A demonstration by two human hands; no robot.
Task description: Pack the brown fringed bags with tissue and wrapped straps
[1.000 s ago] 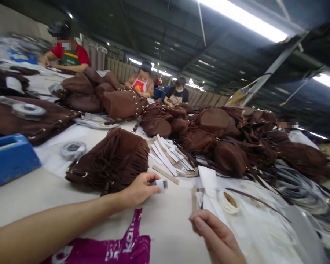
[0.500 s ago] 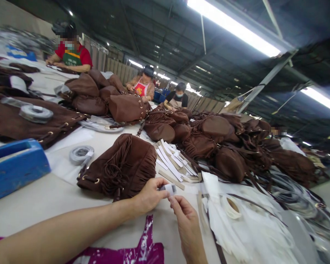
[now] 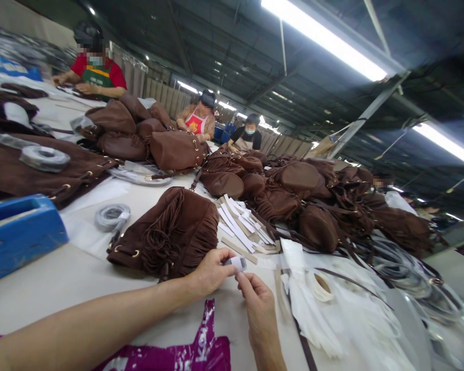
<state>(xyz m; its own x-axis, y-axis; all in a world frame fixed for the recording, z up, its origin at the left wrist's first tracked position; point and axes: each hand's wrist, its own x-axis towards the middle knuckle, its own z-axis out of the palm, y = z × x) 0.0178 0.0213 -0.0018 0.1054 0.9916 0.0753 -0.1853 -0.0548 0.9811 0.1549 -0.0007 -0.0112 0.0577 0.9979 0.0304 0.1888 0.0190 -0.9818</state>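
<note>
Beside the brown bag, left fingers pinch a whitish piece; whether right fingers hold anything is unclear.

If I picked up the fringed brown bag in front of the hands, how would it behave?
The bag would probably hold some shape, since it bulges rather than lying flat. Its fringe would likely swing, since it looks thin and loose. Lying on a broad side, it seems unlikely to roll.

This is a factory-like workshop: dark-brown, suede-looking bags with metal eyelets lie heaped along a wide, pale worktable, people in red, green and beige aprons work beyond, and long white tube lights hang beneath a dark roof.
</note>
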